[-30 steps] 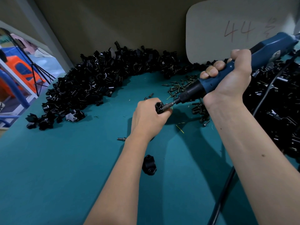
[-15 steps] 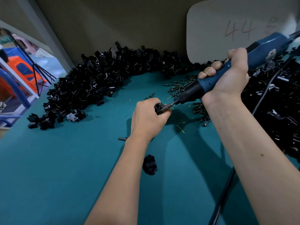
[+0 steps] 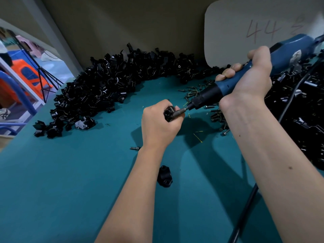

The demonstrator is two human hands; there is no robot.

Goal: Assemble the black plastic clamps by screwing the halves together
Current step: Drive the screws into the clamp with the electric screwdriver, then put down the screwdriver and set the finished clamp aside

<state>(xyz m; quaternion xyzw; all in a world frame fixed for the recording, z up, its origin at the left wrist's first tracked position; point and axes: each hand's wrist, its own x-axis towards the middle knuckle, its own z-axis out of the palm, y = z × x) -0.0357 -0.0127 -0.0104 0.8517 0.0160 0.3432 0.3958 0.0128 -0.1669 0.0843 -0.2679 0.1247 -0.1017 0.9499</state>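
Observation:
My left hand (image 3: 158,123) grips a small black plastic clamp (image 3: 169,114) above the middle of the teal table; most of the clamp is hidden inside my fist. My right hand (image 3: 249,79) grips a blue electric screwdriver (image 3: 245,79), held slanting down to the left, and its metal bit (image 3: 181,111) presses into the clamp. Another black clamp piece (image 3: 164,176) lies on the table below my left forearm. A single loose screw (image 3: 135,148) lies just left of my left wrist.
A long heap of black clamp parts (image 3: 105,88) curves along the back left. More black parts (image 3: 301,109) cover the right side. Loose screws (image 3: 194,92) are scattered under the screwdriver. The tool's black cable (image 3: 245,211) runs down at the lower right. A white board (image 3: 254,28) leans on the back wall.
The screwdriver and my right hand have edged slightly left and down toward the clamp. My left hand holds the clamp in the same place.

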